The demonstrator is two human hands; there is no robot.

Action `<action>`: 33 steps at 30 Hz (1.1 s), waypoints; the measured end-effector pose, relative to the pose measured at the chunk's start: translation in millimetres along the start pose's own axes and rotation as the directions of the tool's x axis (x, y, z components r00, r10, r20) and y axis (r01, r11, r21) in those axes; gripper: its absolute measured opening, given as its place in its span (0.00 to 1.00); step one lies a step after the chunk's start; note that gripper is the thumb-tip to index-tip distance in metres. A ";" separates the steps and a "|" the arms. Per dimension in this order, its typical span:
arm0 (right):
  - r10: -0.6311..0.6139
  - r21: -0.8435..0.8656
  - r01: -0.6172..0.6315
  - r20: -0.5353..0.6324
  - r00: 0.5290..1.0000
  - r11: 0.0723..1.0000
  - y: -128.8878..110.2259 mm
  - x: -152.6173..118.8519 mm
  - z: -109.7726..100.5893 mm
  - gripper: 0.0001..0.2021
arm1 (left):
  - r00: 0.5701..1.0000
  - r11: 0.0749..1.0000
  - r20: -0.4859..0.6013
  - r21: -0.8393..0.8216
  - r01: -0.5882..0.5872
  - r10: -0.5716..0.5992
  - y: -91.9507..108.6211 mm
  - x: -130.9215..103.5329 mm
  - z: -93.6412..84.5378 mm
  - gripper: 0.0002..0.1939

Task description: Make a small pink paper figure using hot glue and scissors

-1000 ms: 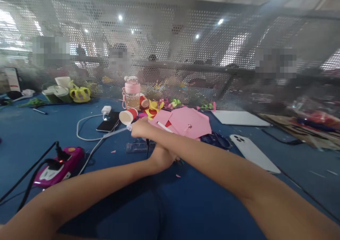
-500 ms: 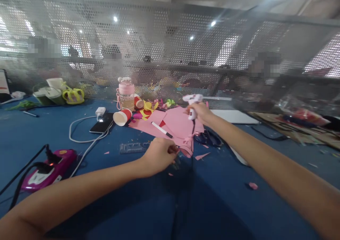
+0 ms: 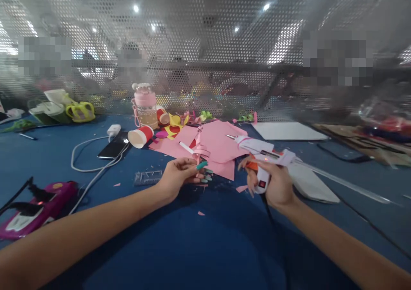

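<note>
My left hand is closed in a pinch on a small curled pink paper piece, which stands up above the fingertips. My right hand is wrapped round the grip of a white hot glue gun, fingers near its orange trigger. The metal nozzle points left, toward the paper curl but apart from it. A long clear glue stick juts from the gun's back. Behind both hands lie pink paper sheets, with a white marker on them partly hidden by the curl.
Left on the blue table are a purple power strip, a phone with a white cable, a red paper cup and a pink-lidded bottle. White sheets and cardboard lie right. A perforated metal screen stands behind.
The glue gun in my right hand has come nearer and to the right, its nozzle now pointing left. My left hand has shifted slightly left and up, the pink curl now upright in its fingers.
</note>
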State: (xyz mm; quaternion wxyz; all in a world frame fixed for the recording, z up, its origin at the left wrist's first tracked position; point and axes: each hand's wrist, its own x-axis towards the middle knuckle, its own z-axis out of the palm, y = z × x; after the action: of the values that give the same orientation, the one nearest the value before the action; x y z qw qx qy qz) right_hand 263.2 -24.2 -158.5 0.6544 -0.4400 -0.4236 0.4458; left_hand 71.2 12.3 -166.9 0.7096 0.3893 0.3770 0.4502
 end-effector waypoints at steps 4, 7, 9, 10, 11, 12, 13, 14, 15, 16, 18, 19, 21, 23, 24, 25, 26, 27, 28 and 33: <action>0.056 -0.037 -0.053 0.084 0.995 0.998 -6.0 -8.6 -4.2 0.10 | 1.000 1.000 -0.012 -0.020 0.005 -0.005 1.0 2.4 0.8 0.09; 0.118 -0.120 -0.092 0.233 0.965 0.988 -8.6 -11.1 -10.6 0.14 | 1.000 0.999 0.000 -0.040 0.011 -0.011 2.3 3.1 1.3 0.10; 0.133 -0.189 -0.080 0.289 0.948 0.979 -8.0 -13.0 -13.9 0.18 | 1.000 0.999 0.012 -0.044 0.014 -0.013 2.7 3.3 1.6 0.11; 0.129 -0.223 -0.064 0.293 0.947 0.973 -7.3 -14.2 -14.7 0.19 | 1.000 0.999 0.016 -0.041 0.014 -0.013 2.7 3.3 1.7 0.12; 0.123 -0.261 -0.045 0.289 0.949 0.964 -6.5 -15.4 -15.0 0.19 | 1.000 0.999 0.019 -0.037 0.012 -0.011 2.5 3.4 1.9 0.12; 0.118 -0.304 -0.029 0.277 0.954 0.952 -5.8 -16.7 -14.8 0.19 | 1.000 0.999 0.022 -0.031 0.009 -0.008 2.3 3.5 2.0 0.12; 0.123 -0.348 -0.024 0.266 0.956 0.937 -5.4 -17.9 -14.2 0.19 | 1.000 1.000 0.026 -0.024 0.008 -0.007 2.0 3.6 2.1 0.12; 0.141 -0.392 -0.030 0.256 0.956 0.919 -5.2 -19.1 -13.3 0.19 | 1.000 1.000 0.031 -0.015 0.008 -0.008 1.7 3.6 2.1 0.12; 0.154 -0.427 -0.037 0.243 0.958 0.903 -5.3 -20.2 -12.2 0.19 | 0.999 1.000 0.038 -0.004 0.010 -0.010 1.3 3.5 2.0 0.12; 0.164 -0.450 -0.046 0.228 0.960 0.892 -5.6 -21.0 -11.1 0.18 | 0.999 1.000 0.049 0.008 0.012 -0.012 0.8 3.3 1.9 0.12; 0.182 -0.470 -0.067 0.204 0.962 0.880 -6.4 -22.1 -9.1 0.17 | 0.997 0.999 0.074 0.032 0.012 -0.015 -0.2 2.8 1.4 0.12; 0.182 -0.474 -0.070 0.194 0.964 0.877 -6.7 -22.4 -8.2 0.17 | 0.996 0.999 0.084 0.041 0.009 -0.013 -0.8 2.5 1.2 0.12; 0.162 -0.482 -0.063 0.168 0.972 0.874 -6.8 -22.4 -6.9 0.17 | 0.996 0.998 0.094 0.056 -0.002 -0.003 -1.9 2.1 0.9 0.12; 0.133 -0.485 -0.044 0.150 0.980 0.874 -6.1 -22.2 -6.1 0.17 | 0.996 0.997 0.090 0.069 -0.016 0.009 -2.5 1.9 1.1 0.12; 0.116 -0.482 -0.033 0.143 0.983 0.875 -5.5 -22.3 -6.0 0.16 | 0.996 0.997 0.086 0.076 -0.021 0.014 -2.6 1.8 1.4 0.12; 0.103 -0.481 -0.022 0.141 0.985 0.876 -4.8 -22.5 -6.0 0.16 | 0.996 0.996 0.082 0.083 -0.024 0.017 -2.6 1.8 1.7 0.11; 0.088 -0.481 -0.007 0.147 0.985 0.877 -4.1 -23.0 -6.2 0.16 | 0.997 0.995 0.077 0.091 -0.028 0.021 -2.5 1.7 2.1 0.11; 0.071 -0.484 0.015 0.160 0.985 0.875 -3.6 -23.7 -6.6 0.16 | 0.997 0.994 0.072 0.100 -0.033 0.026 -2.3 1.5 2.5 0.11; 0.051 -0.490 0.043 0.177 0.983 0.870 -3.2 -24.7 -7.0 0.16 | 0.998 0.993 0.064 0.112 -0.037 0.029 -2.1 1.3 2.9 0.10; -0.002 -0.548 0.168 0.291 0.957 0.819 -4.8 -31.3 -6.4 0.08 | 0.998 0.976 0.009 0.208 -0.065 0.064 -0.9 -1.2 5.3 0.10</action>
State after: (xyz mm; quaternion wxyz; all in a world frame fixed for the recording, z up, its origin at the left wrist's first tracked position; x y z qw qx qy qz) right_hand 262.6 -56.5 -160.6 0.4474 -0.5282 -0.6433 0.3270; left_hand 75.9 9.8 -165.3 0.6505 0.4741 0.4084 0.4305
